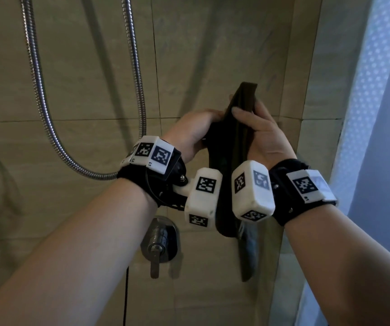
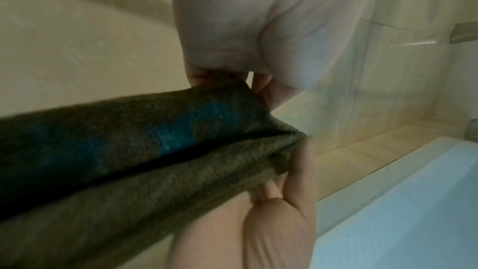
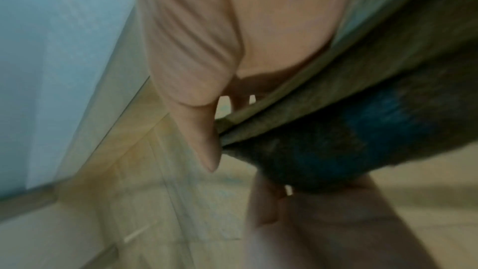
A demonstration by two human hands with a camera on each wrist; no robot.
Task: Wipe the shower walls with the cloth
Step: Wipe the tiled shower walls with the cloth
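Observation:
A dark olive cloth (image 1: 239, 140) with a blue patch is folded lengthwise and held upright in front of the beige tiled shower wall (image 1: 83, 67), apart from it. My left hand (image 1: 212, 118) grips its left side, fingers curled round the fold. From the right, my right hand (image 1: 248, 114) pinches the cloth, thumb in front and fingers behind. The cloth's lower end hangs down between my wrists. In the left wrist view the cloth (image 2: 129, 150) runs between both hands. The right wrist view shows my right thumb (image 3: 207, 140) pressed on the cloth (image 3: 336, 140).
A metal shower hose (image 1: 135, 90) loops down the wall to my left. The chrome valve handle (image 1: 158, 245) sticks out below my wrists. A pale shower curtain (image 1: 365, 114) hangs at the right. The white tub edge (image 2: 413, 201) lies below.

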